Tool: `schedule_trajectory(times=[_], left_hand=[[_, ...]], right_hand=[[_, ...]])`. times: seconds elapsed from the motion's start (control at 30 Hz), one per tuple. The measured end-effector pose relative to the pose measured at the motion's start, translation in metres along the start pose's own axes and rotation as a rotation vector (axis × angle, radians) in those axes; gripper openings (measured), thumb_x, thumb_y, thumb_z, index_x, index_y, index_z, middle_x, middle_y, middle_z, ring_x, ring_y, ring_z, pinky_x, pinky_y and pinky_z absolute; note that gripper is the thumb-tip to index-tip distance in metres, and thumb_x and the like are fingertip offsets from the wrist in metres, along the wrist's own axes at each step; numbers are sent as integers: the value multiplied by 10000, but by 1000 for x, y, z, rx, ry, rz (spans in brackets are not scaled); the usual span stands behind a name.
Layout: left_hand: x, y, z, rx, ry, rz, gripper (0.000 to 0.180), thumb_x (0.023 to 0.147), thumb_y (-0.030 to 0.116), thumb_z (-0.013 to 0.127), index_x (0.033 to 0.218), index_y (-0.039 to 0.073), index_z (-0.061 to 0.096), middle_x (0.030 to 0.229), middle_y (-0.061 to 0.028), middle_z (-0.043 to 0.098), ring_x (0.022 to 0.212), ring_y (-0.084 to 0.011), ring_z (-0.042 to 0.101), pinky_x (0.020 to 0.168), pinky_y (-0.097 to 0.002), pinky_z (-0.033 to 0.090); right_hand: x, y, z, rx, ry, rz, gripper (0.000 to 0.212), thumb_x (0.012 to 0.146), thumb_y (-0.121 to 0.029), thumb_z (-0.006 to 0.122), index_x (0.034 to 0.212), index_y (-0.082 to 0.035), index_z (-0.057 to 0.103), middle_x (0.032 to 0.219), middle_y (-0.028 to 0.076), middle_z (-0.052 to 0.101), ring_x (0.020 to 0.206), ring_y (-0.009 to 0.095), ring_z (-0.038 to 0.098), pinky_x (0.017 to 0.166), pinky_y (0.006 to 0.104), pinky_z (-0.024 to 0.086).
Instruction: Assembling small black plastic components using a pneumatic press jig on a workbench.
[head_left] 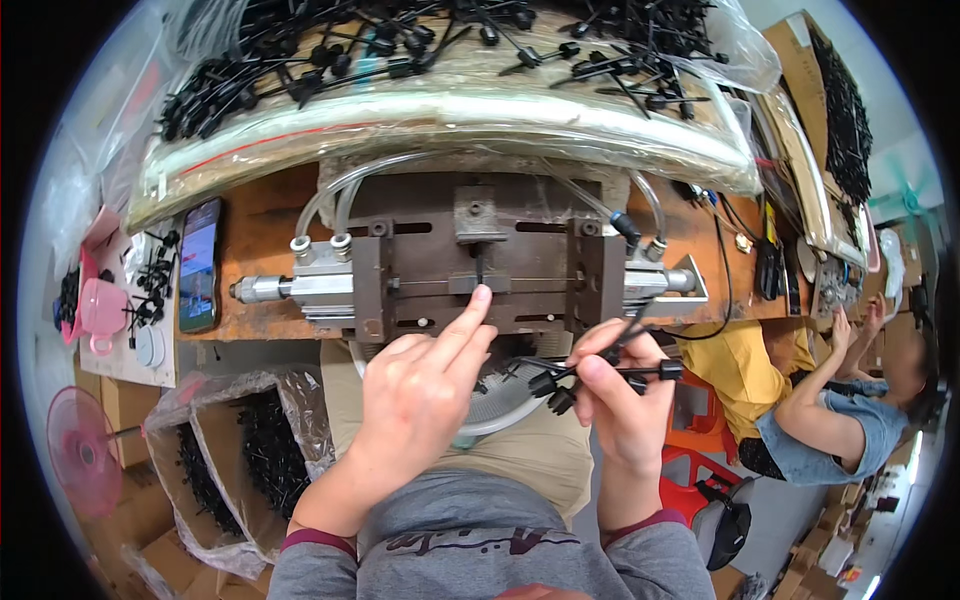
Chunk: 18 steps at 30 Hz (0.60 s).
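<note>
My left hand reaches over the near edge of a dark metal fixture, its index finger stretched out. That fingertip touches the near end of a small black stemmed part in the middle of the fixture; whether the part is clamped, I cannot tell. My right hand is closed around a bunch of several black plastic stemmed parts, whose knobbed ends stick out on both sides. Below the fixture, partly behind my hands, a pale round basket rests at my lap.
Pneumatic cylinders with clear hoses flank the fixture. Behind it, a plastic-covered tray carries heaped black parts. A phone and pink cup lie left. Lined boxes stand lower left. A co-worker sits at right.
</note>
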<state>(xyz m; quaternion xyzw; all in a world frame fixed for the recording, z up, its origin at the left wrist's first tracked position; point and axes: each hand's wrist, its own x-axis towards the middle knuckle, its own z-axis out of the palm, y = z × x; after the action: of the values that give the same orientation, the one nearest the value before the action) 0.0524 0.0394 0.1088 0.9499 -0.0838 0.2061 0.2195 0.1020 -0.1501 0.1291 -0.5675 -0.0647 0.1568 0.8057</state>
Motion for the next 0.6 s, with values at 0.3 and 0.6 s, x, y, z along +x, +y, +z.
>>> schedule_trajectory(times=[0.3,0.6], left_hand=[[-2,-5,-6,-123,68,79,275,714,104,700,983,48,707,1143,-86,681,720,-166,657,620,-276,502],[-12,8,-25,-330,87,349,281,677,124,689,948,65,736,979,-33,684,776,-168,603,650,-297,495]], right_hand=[[-3,-2,-2,16,-52,127,100,854,-20,690,927,25,637,726,50,619,510,79,550,438,206,408],[-6,2,5,36,-131,220,101,874,-50,682,925,25,639,841,100,661,501,75,544,435,206,410]])
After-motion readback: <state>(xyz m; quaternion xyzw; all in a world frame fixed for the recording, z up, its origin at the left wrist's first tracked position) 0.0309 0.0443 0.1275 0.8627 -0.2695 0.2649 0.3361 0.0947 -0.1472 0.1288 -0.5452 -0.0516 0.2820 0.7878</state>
